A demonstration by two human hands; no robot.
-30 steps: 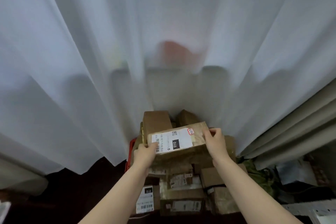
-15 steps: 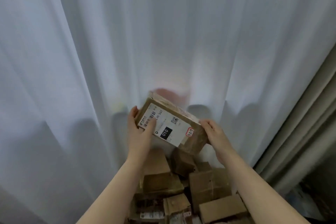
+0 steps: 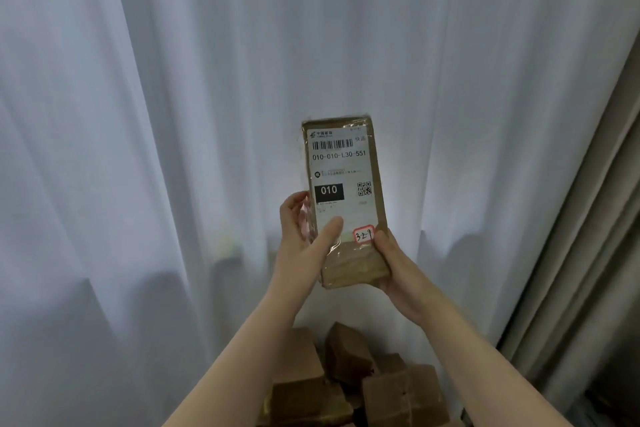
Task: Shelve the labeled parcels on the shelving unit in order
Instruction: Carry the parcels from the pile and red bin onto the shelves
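I hold a brown cardboard parcel (image 3: 346,243) upright at chest height in front of a white curtain. Its white shipping label faces me, with a barcode, "010-010-L30-551", a black "010" box, a QR code and a red-edged sticker reading "3-2-9". My left hand (image 3: 304,243) grips the parcel's left edge, thumb lying across the label. My right hand (image 3: 394,270) cups its lower right corner, thumb beside the sticker. No shelving unit is in view.
A pile of several brown cardboard boxes (image 3: 349,381) lies low, beneath my forearms. The sheer white curtain (image 3: 173,114) fills the background. A heavier beige curtain (image 3: 588,253) hangs along the right edge.
Both hands have lifted the parcel off the pile and turned it from lying sideways to upright, label toward me. My view has tilted up, so the pile now sits at the bottom.
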